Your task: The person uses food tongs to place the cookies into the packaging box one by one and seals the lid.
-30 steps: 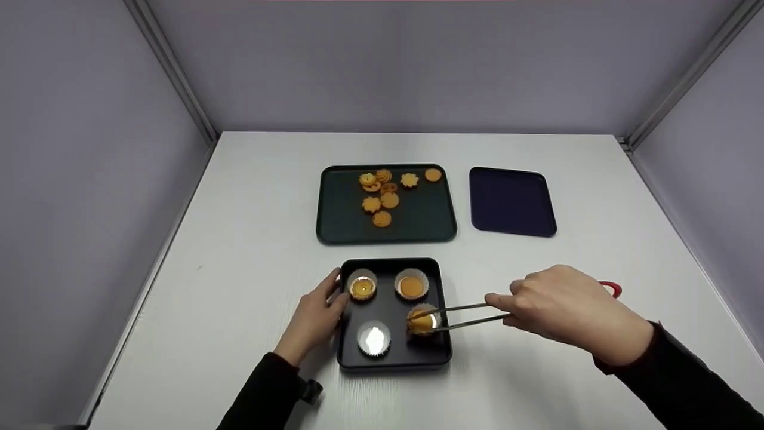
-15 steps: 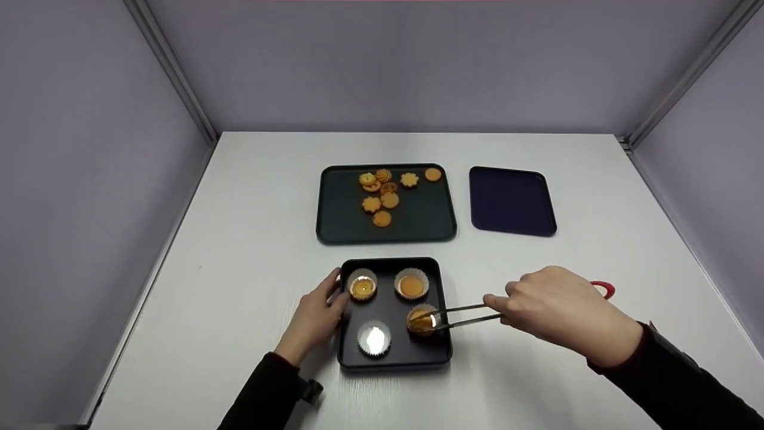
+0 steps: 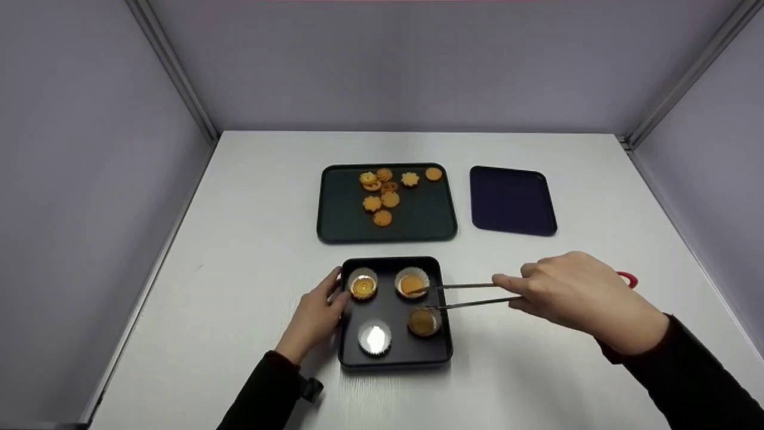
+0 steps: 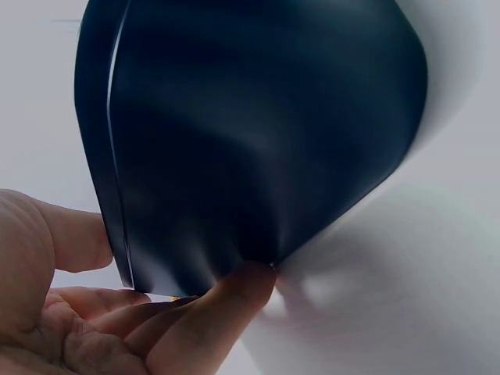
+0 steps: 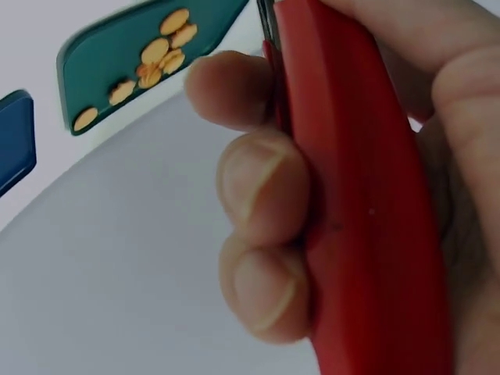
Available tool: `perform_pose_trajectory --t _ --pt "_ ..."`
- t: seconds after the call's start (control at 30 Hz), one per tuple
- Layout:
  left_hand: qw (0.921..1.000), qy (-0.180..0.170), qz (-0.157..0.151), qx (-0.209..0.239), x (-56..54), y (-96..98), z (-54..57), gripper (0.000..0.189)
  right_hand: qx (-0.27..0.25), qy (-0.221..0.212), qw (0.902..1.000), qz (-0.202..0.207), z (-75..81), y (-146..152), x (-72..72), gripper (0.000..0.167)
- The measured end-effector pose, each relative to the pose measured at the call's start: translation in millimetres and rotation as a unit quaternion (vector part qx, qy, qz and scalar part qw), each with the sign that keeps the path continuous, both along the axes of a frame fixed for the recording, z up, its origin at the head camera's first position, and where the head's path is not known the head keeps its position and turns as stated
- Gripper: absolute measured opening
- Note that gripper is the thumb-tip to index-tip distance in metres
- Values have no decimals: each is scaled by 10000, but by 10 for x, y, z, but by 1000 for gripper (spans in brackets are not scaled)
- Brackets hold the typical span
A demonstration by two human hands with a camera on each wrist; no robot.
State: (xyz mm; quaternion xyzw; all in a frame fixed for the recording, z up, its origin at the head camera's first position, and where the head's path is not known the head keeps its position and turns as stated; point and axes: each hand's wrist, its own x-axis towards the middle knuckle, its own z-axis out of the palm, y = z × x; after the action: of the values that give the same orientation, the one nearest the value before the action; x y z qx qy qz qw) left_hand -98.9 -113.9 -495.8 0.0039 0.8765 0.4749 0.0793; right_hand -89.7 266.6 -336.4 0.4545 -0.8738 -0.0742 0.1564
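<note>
My left hand (image 3: 314, 319) grips the left side of a black baking pan (image 3: 395, 358), thumb at its rim. In the left wrist view, the pan's dark wall (image 4: 258, 117) stands between thumb and fingers. My right hand (image 3: 573, 298) holds metal tongs (image 3: 471, 286) with a red handle (image 5: 351, 195), fingers curled round it. Parted, the tong tips overlap the two right-hand paper cups, with nothing visible between them. A cookie lies in the back right cup (image 3: 412, 283), another in the front right cup (image 3: 424, 322) and one in the back left cup (image 3: 363, 285). The front left cup (image 3: 375, 338) is empty.
Behind the pan lies a dark green tray (image 3: 340, 224) bearing several cookies (image 3: 382, 218) of different shapes. To its right is a dark blue tray (image 3: 512, 201). Grey panels wall the white table (image 3: 250, 209) at the back and sides.
The tongs were at the cookie in the front right cup. They have let go of it and moved back and slightly right, away from it. My left hand stays at the pan.
</note>
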Motion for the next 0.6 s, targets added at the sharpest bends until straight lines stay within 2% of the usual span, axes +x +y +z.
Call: perform_pose_trajectory --t 0.1,0.23,0.6 --pt "10000 27 -11 30 -11 2 7 58 -312 30 9995 38 18 117 -97 37" --pt "10000 47 -12 7 -10 6 3 58 -770 94 9970 63 -39 256 -250 43" --pt "10000 -48 3 41 -3 7 1 58 -1369 -246 9865 -862 -249 308 -574 44"
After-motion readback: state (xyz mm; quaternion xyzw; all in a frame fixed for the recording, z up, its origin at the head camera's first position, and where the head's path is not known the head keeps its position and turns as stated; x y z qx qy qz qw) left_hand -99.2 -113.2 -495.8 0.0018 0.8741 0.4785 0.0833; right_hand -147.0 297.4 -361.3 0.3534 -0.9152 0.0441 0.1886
